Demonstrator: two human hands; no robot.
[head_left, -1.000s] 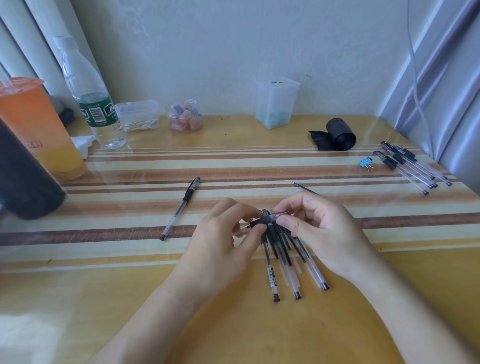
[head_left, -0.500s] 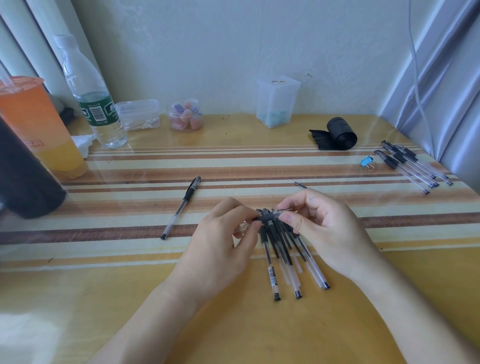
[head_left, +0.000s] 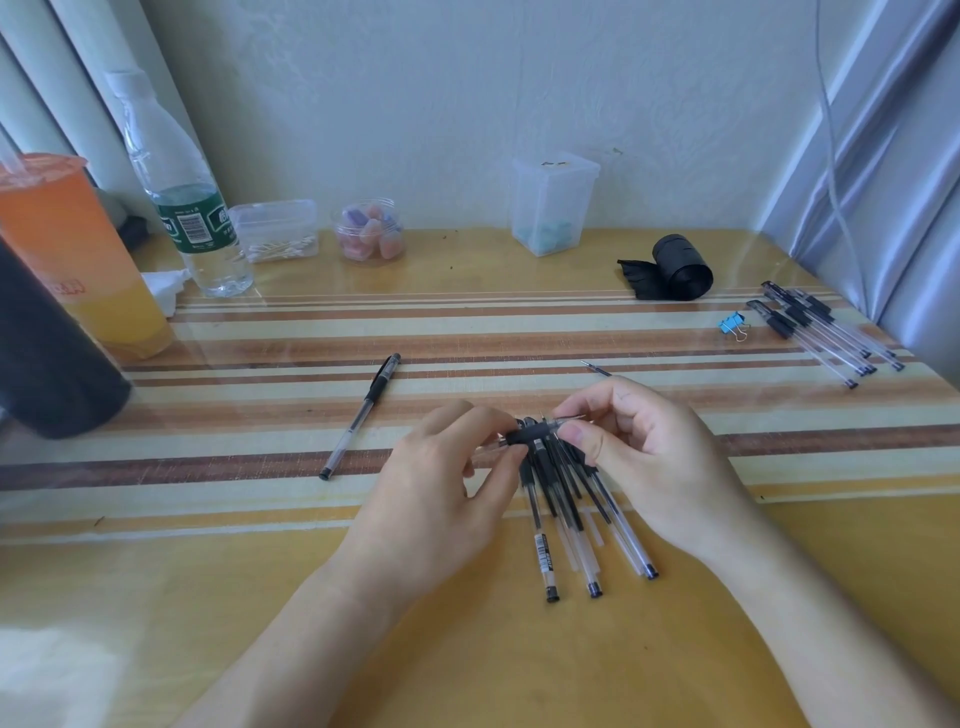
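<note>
Centre of the frame: your left hand (head_left: 441, 499) and right hand (head_left: 654, 467) each pinch one end of a black-gripped pen (head_left: 535, 432), fingers clamped on it, holding it level over a fanned heap of pens (head_left: 571, 514) on the striped table (head_left: 260, 597). A capped pen (head_left: 361, 415) lies apart, left of your hands.

Shut off at far left by a dark cylinder (head_left: 47, 353), an orange cup (head_left: 78, 249) and a water bottle (head_left: 187, 208). Along the wall, blocked by a row of small plastic boxes (head_left: 553, 202). At right, hindered by a black roll (head_left: 680, 265), a blue clip (head_left: 732, 323) and a bunch of pens (head_left: 826, 332). Free to pass over the stripes beyond the lone pen (head_left: 361, 415), except for a thin refill (head_left: 595, 368). Wide room on the bare table (head_left: 156, 597) at both sides of the pile of pens (head_left: 566, 514).
</note>
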